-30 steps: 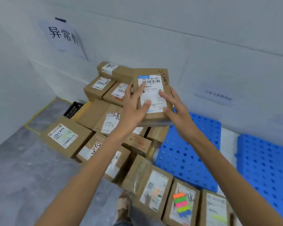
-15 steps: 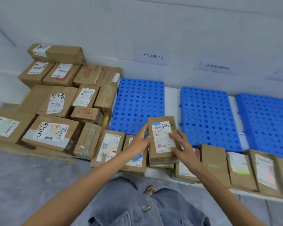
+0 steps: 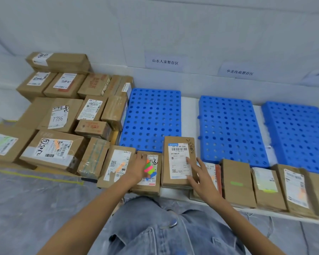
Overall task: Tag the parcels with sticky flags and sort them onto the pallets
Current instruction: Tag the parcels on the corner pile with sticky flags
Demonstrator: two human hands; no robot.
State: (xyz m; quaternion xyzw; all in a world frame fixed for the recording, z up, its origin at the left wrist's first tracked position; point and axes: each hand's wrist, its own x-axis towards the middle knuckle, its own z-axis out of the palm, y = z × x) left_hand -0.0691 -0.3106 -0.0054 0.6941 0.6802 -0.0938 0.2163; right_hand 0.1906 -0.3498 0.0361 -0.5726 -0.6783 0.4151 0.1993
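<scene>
A brown parcel (image 3: 179,162) with a white barcode label lies flat at the front edge of the left blue pallet (image 3: 151,115). My right hand (image 3: 201,175) rests on its lower right corner with fingers spread. My left hand (image 3: 136,168) lies over the neighbouring parcel (image 3: 149,184), with its fingertips at a pad of coloured sticky flags (image 3: 150,169). Whether the fingers pinch the pad is blurred. Two more blue pallets (image 3: 230,129) (image 3: 298,133) lie to the right, bare.
A pile of brown parcels (image 3: 59,115) fills the left side up to the wall. A row of parcels (image 3: 265,186), some with coloured flags, lines the front of the white board. Paper signs (image 3: 165,62) hang on the wall. My denim-clad knees are below.
The parcel went from held up in both hands to lying flat in the front row. My left hand let go and moved left to the sticky flags; my right hand opened on the parcel.
</scene>
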